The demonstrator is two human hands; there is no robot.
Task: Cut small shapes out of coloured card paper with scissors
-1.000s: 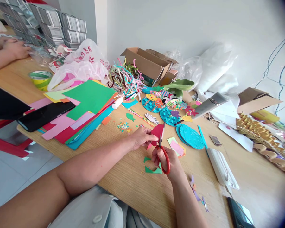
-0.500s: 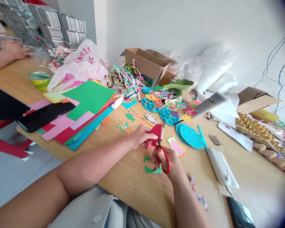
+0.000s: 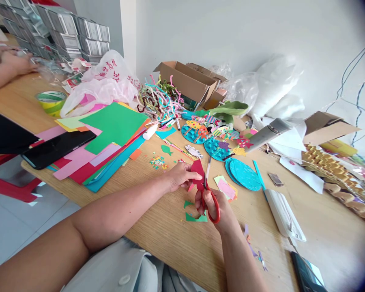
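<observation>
1. At far left, a layered stack of coloured paper sheets (image 3: 118, 121) lies near the front edge of the wooden bench (image 3: 170, 231).
2. Mostly open wood separates it from the left hand (image 3: 182, 177), which pinches a small red paper piece (image 3: 197, 167) at its fingertips.
3. Just rightward, the right hand (image 3: 221, 207) grips red-handled metal scissors (image 3: 218, 211), blades at the paper.
4. Farther right, a long white plastic box (image 3: 284, 215) bounds scrap-strewn room.

Black phone (image 3: 59, 148), right at the table's (image 3: 161, 231) near left corner! Toward the far edge, an open cardboard box (image 3: 190, 84).
</observation>
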